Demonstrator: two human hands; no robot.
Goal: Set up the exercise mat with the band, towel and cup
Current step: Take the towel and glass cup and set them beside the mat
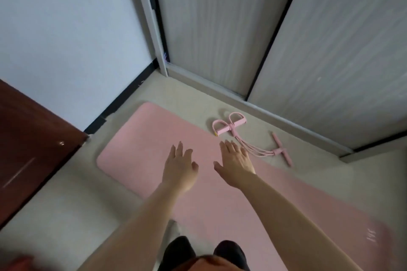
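Note:
A pink exercise mat (141,149) lies unrolled on the pale floor, running from the upper left toward the lower right. Just off its far edge, on the floor, rests a pink resistance band (246,138) with two foot loops and a T-shaped handle. My left hand (179,167) and my right hand (235,160) are both stretched out above the mat, palms down, fingers spread, holding nothing. The right fingertips are close to the band's cords but apart from them. No towel or cup is in view.
Grey sliding closet doors (220,28) stand behind the band. A white wall (66,28) meets them at the corner. A dark brown wooden door (28,145) stands at the left. My dark shoes (180,248) are at the mat's near edge.

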